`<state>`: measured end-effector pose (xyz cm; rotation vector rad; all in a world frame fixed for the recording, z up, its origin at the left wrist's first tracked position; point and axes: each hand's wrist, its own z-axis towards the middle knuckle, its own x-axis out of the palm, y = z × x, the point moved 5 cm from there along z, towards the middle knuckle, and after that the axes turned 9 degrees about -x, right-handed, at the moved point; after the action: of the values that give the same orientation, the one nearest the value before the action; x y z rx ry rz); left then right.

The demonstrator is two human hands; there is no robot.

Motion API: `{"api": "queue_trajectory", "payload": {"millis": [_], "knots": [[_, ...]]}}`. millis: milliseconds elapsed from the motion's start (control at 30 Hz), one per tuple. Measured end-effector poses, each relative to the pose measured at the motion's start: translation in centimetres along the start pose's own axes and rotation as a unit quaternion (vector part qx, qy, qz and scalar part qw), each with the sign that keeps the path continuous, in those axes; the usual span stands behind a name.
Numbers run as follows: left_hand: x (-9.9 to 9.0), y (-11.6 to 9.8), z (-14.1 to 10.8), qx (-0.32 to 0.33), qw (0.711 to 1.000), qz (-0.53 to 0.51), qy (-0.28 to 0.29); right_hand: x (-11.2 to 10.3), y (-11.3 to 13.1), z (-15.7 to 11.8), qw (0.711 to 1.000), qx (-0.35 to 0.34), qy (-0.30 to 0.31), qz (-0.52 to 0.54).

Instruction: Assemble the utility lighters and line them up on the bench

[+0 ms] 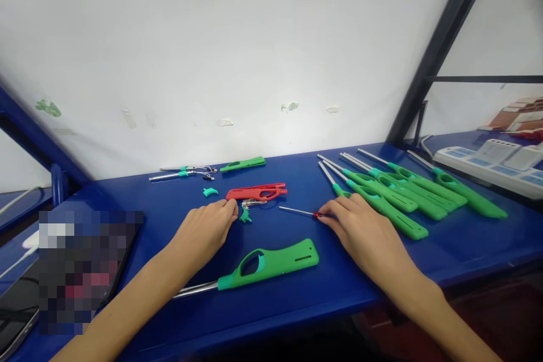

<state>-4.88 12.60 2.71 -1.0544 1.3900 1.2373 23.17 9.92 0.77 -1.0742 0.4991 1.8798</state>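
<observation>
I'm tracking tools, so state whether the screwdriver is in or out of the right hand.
In: the right hand has its fingertips at the screwdriver's red handle; the shaft juts out. Cannot tell whether it touches the table.

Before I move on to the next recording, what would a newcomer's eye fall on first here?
Probably the cluster of long-necked green lighters on the right of the blue table, beyond the right hand, which holds what looks like a thin screwdriver. Next, the red casing near the middle, by the left hand. Another green lighter lies nearer the front edge.
</observation>
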Motion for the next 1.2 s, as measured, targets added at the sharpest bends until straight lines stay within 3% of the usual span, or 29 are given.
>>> {"api": "queue_trajectory", "payload": {"millis": [167, 300, 400, 533, 633, 733, 867, 1100, 1200], "knots": [[0.1, 0.2, 0.0, -0.001, 1.000, 0.009, 0.016, -0.4, 0.0, 0.6, 0.999, -0.028, 0.015, 0.028], [-0.1, 0.6, -0.7, -0.033, 0.999, 0.002, 0.007, -3.0, -0.6, 1.3, 0.998, -0.017, -0.021, 0.054], [-1.7, 0.7, -1.4, -0.073, 0.996, -0.029, -0.034, -5.7, -1.8, 1.5, 0.987, 0.052, -0.103, 0.116], [-4.9, 0.1, -3.3, -0.104, 0.976, -0.142, -0.126, -7.5, -2.6, 1.9, 0.943, 0.117, -0.156, 0.270], [-6.4, -1.5, -5.1, -0.043, 0.892, -0.415, -0.177, -7.7, -2.0, 2.3, 0.927, 0.118, -0.161, 0.318], [-6.6, -3.0, -5.9, -0.008, 0.799, -0.570, -0.191, -8.1, -1.0, 2.3, 0.918, 0.113, -0.171, 0.339], [-6.2, -3.5, -5.5, -0.009, 0.719, -0.660, -0.217, -9.8, -0.2, 1.3, 0.905, 0.118, -0.222, 0.344], [-4.8, -2.9, -4.1, -0.033, 0.590, -0.800, -0.106, -11.4, 1.3, 0.5, 0.916, 0.109, -0.234, 0.305], [-4.5, -3.0, -4.0, -0.043, 0.549, -0.831, -0.078, -11.4, 1.8, 0.7, 0.922, 0.097, -0.237, 0.290]]}}
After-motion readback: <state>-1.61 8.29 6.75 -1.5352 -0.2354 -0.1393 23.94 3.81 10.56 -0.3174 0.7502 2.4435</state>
